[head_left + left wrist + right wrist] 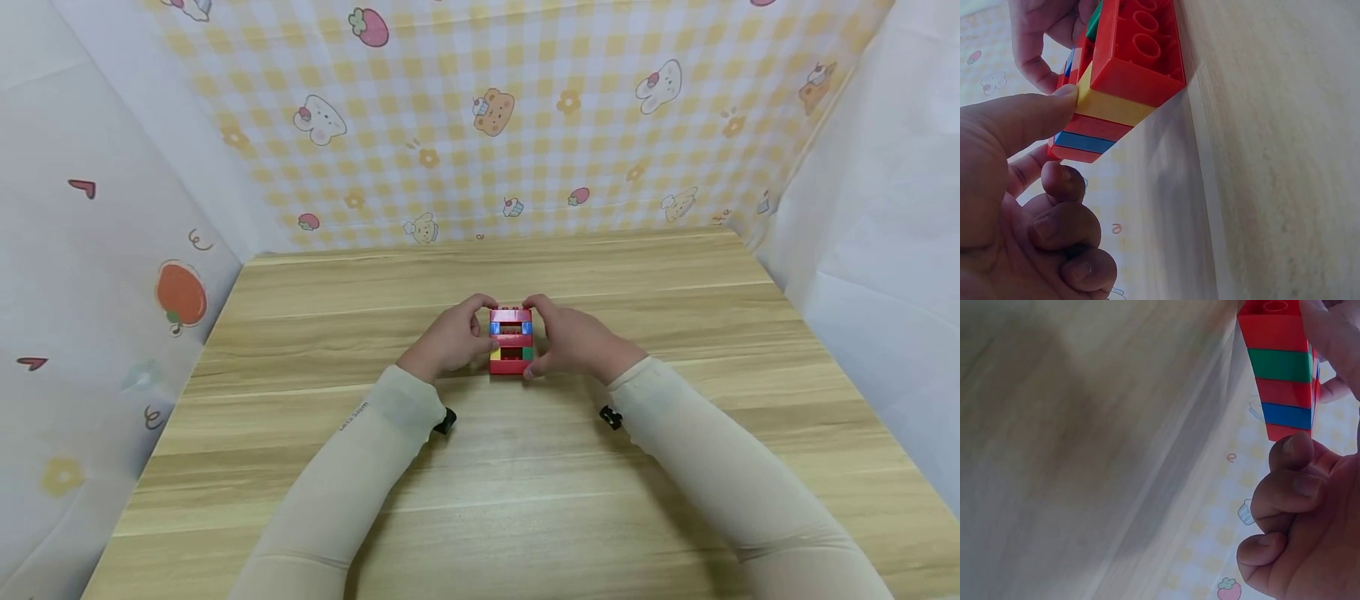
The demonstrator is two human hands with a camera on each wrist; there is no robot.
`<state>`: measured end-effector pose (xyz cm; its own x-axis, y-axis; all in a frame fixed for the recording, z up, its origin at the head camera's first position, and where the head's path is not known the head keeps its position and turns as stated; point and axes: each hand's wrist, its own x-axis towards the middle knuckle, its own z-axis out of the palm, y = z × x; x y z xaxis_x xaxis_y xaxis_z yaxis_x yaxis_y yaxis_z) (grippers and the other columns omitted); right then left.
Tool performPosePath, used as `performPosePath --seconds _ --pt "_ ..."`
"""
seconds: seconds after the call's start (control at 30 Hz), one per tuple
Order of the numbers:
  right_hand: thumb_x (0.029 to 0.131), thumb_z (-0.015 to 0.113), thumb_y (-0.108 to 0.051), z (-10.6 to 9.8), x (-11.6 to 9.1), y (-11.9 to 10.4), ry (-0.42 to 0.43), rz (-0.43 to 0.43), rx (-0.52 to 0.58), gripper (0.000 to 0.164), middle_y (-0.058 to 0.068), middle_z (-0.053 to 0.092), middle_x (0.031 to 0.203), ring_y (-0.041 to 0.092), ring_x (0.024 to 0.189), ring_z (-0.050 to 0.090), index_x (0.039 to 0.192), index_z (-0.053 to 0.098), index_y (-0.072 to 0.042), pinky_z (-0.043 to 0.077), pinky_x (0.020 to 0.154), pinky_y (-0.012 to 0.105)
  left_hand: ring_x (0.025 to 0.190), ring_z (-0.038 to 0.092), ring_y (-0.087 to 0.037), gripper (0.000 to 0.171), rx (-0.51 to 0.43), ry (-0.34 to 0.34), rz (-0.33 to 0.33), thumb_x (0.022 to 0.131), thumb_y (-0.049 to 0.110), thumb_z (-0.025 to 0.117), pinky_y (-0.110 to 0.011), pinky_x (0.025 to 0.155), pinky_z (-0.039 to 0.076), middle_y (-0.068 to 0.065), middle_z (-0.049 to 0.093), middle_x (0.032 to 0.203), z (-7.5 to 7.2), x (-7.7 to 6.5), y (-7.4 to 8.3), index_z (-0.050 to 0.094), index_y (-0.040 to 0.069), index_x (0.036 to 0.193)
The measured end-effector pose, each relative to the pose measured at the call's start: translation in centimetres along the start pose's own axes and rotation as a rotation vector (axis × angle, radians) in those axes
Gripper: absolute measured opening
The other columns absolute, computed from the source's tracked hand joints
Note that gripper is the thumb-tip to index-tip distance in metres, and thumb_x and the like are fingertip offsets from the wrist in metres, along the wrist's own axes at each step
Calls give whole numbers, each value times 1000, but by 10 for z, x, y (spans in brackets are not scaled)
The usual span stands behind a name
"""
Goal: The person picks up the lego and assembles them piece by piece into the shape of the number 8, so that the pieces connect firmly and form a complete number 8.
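Note:
A small tower of toy building bricks (512, 317) is held between both hands near the middle of the table. Red layers alternate with a yellow brick (1116, 102) and a green brick (1280, 365) at one level, and blue bricks (1286, 415) at another; gaps show through the middle. My left hand (448, 342) grips the left side, its thumb at the yellow brick and forefinger at the top end. On the other side, my right hand (581, 340) grips with thumb low and forefinger high. The hollow underside of the bottom red brick (1138, 78) faces the left wrist camera.
The wood-grain table (495, 517) spreads around the hands. Behind it hangs a yellow checked cloth (450, 175), with white cloth (862, 192) at the sides. Small black devices (611, 416) sit under both wrists by the sleeve cuffs.

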<state>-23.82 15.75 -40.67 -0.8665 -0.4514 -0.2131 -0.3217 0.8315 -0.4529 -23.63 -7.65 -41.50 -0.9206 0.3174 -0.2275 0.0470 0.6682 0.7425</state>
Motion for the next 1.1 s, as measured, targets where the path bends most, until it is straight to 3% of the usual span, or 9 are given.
performPosePath --seconds 0.2,0.33,0.47,0.57,0.83,1.1 --pt "77 96 -37 1 2 4 -22 -2 47 103 8 66 98 25 84 59 155 32 -17 51 74 38 77 53 -22 79 56 -36 -22 91 30 84 -36 65 45 -7 59 96 0 -3 -3 42 36 158" --pt "77 96 -33 0 3 6 -40 -3 94 102 8 65 97 24 84 58 154 33 -16 50 74 38 106 60 -27 104 102 -91 -13 81 32 93 -47 93 51 -8 64 126 0 -6 -2 32 39 164" --pt "77 95 -32 0 4 9 -67 -13 135 102 9 65 94 24 81 58 155 32 -15 51 73 38 138 51 -31 111 105 -127 -17 78 29 96 -58 116 40 -9 50 158 0 -7 0 28 36 166" --pt "79 94 -31 2 5 13 -92 -12 178 100 9 64 93 23 80 58 156 32 -15 50 73 37 148 44 -32 107 102 -144 -45 81 28 94 -60 120 35 -7 41 167 0 -7 0 30 36 165" --pt "81 91 -33 5 8 19 -135 22 220 95 11 62 100 25 89 57 156 35 -20 47 80 39 153 37 -31 99 73 -187 -94 85 30 91 -61 122 32 -5 37 169 0 -4 -2 32 31 165" --pt "82 91 -36 4 10 22 -112 25 237 90 11 60 97 25 85 56 154 39 -20 47 74 37 153 37 -32 98 58 -166 -96 85 30 90 -59 123 31 -6 37 169 -1 -3 -3 33 29 165"
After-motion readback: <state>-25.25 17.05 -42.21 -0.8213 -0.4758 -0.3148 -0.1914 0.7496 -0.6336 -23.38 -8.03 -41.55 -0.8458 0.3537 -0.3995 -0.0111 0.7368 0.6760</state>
